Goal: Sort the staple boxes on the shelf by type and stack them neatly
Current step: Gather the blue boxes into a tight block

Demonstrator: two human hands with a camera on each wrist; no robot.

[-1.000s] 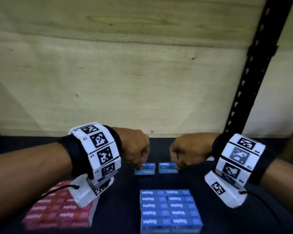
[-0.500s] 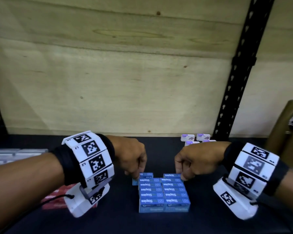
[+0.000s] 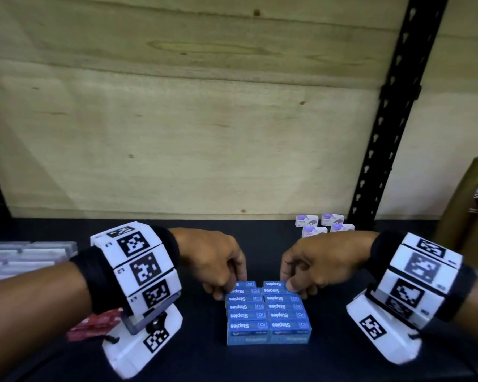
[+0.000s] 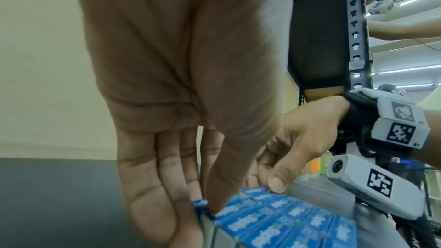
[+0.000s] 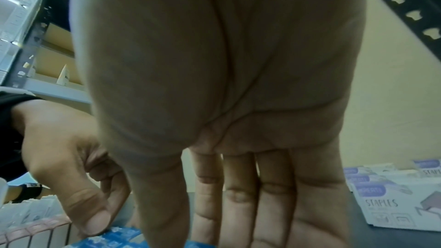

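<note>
The blue stack (image 3: 268, 312) sits in the middle of the dark shelf (image 3: 342, 362). At its back edge, the left hand (image 3: 215, 260) pinches one blue box (image 3: 244, 284) and the right hand (image 3: 315, 264) pinches another (image 3: 275, 283). A hard push could knock the neat rows crooked.

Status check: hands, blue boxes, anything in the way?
Left hand and right hand each pinch a blue box at the blue stack's back row. Nothing blocking.

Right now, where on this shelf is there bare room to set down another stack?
Bare patches: between the blue stack and white boxes; behind the left hand; along the front edge. Crowded: far left, with clear boxes and red boxes.
</note>
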